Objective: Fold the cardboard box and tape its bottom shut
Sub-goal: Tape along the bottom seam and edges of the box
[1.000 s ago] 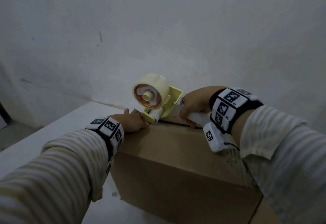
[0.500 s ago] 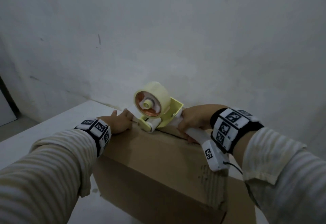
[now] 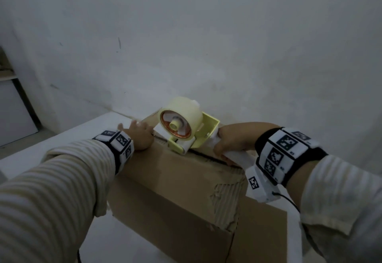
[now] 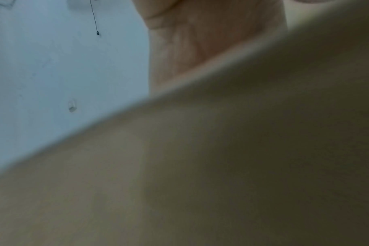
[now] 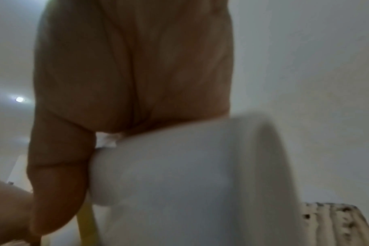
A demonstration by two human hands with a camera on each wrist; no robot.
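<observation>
Curled around the white handle [image 3: 235,155] of a pale yellow tape dispenser [image 3: 190,132], the right hand [image 3: 233,140] holds the tool at centre frame in the head view, its roller end down on the top face of the cardboard box [image 3: 175,184]. In the right wrist view the same right hand [image 5: 133,69] fills the upper middle of the frame, fingers wrapped over the white handle [image 5: 190,174] below it, with a sliver of yellow at the lower left. A roll of tape [image 3: 180,118] sits in the dispenser, its reddish core facing the camera. The left hand [image 3: 138,136], left of centre, lies flat on the box's far top edge with fingers spread and straight, gripping nothing. The left wrist view shows only the palm [image 4: 200,41] at the top centre and blurred brown cardboard [image 4: 221,166] across the lower frame. The box stands on a white table [image 3: 62,142], filling the lower middle of the head view; its top flaps are folded shut, a dark seam [image 3: 208,157] runs between them from the dispenser toward the right, and nothing inside can be seen. The near right corner [image 3: 227,204] of the box is torn, baring the corrugation. Both forearms wear striped sleeves [image 3: 51,190] and wristbands with black-and-white markers [image 3: 283,153]. A white wall [image 3: 206,45] fills the upper frame.
</observation>
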